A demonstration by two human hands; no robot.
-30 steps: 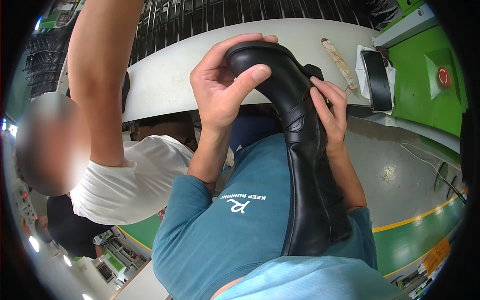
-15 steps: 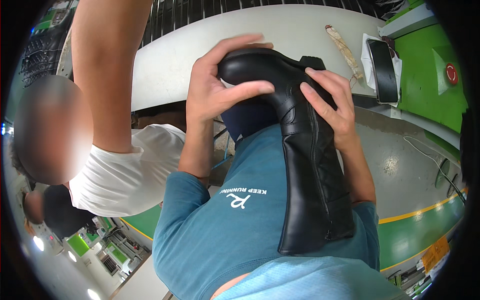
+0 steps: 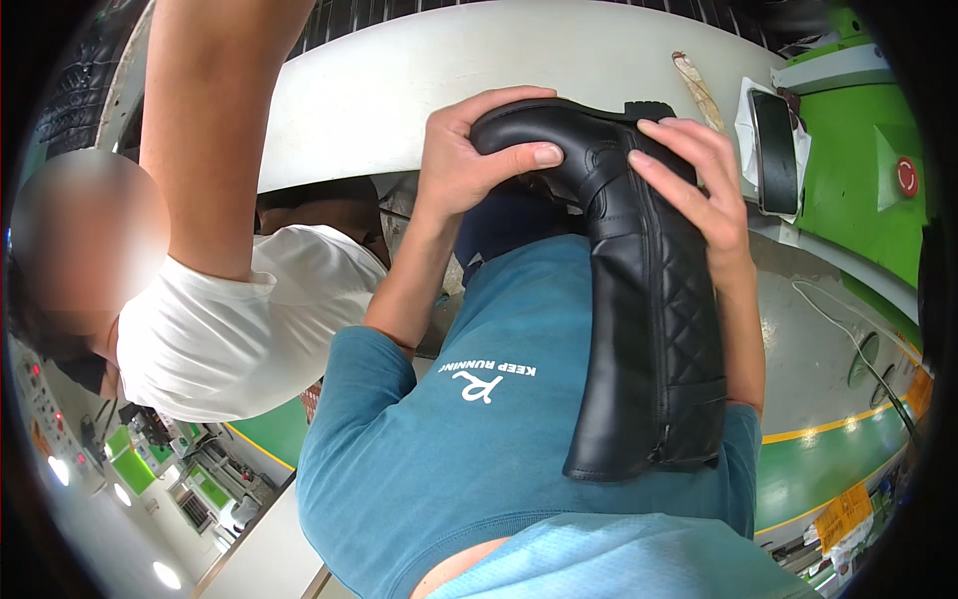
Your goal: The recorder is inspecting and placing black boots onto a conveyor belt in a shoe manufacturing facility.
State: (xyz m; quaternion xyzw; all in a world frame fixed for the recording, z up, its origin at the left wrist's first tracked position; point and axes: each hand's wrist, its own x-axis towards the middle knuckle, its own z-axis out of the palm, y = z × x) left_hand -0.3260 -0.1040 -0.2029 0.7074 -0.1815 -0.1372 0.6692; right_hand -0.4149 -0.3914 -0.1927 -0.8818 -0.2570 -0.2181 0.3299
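Note:
A tall black boot (image 3: 624, 319) lies across my front, its toe toward the table and its shaft running down over my blue shirt. A long zipper (image 3: 655, 290) runs along the shaft beside a quilted panel. My left hand (image 3: 454, 165) is wrapped round the toe, with the thumb on the upper and the fingers over the sole edge. Around the ankle and heel, my right hand (image 3: 711, 195) grips the boot with its fingers on the zipper side. Its palm and thumb are hidden behind the boot.
Beyond the boot is a white table (image 3: 359, 115) with a narrow cream-coloured wrapped object (image 3: 699, 88). A phone (image 3: 773, 150) lies beside a green machine (image 3: 848, 150) with a red button (image 3: 906, 177). At left a person in a white shirt (image 3: 215, 339) reaches an arm forward.
The boot and both hands have shifted slightly right in view. My left fingers have closed down onto the toe. The boot has turned a little, showing more of the quilted panel.

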